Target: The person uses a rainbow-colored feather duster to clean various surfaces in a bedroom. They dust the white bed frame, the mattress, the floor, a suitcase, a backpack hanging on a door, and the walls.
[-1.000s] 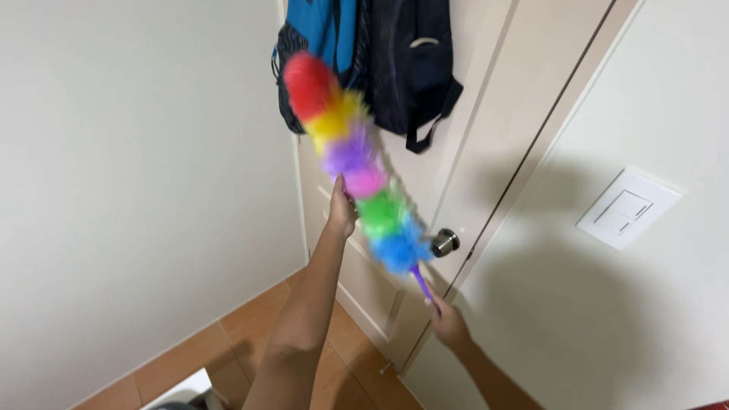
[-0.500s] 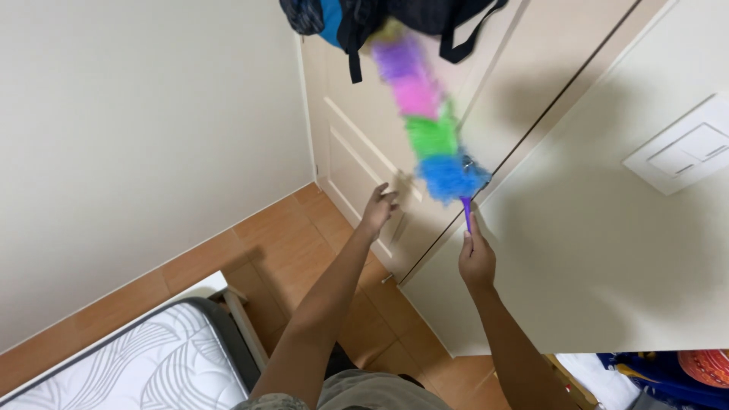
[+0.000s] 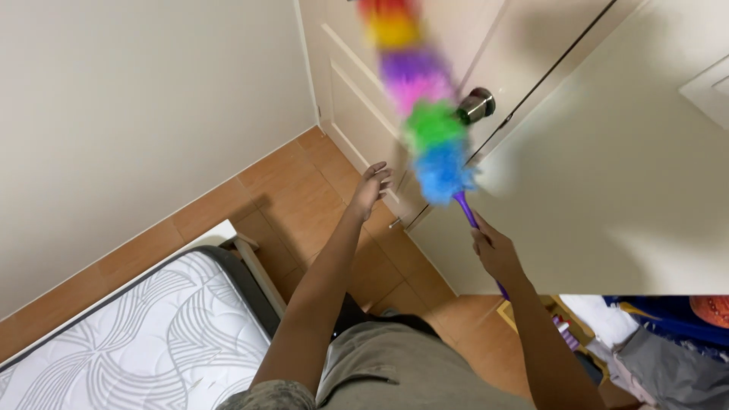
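1. The right hand (image 3: 493,250) is wrapped around the purple handle of the rainbow feather duster (image 3: 421,114), whose fluffy head sits up against the white door (image 3: 357,68), just beside the round knob (image 3: 476,105).
2. The left hand (image 3: 372,186) hangs empty, fingers loosely spread (touching nothing).
3. Dusting looks mid-way; the lower door panels seem unreached.
4. Count: one duster, one door, one knob, one mattress (image 3: 144,342).

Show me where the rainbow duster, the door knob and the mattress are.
rainbow duster (image 3: 433,125), head view, on its green fluffy section.
door knob (image 3: 476,105), head view, on the round metal knob.
mattress (image 3: 144,334), head view, on its patterned white top.
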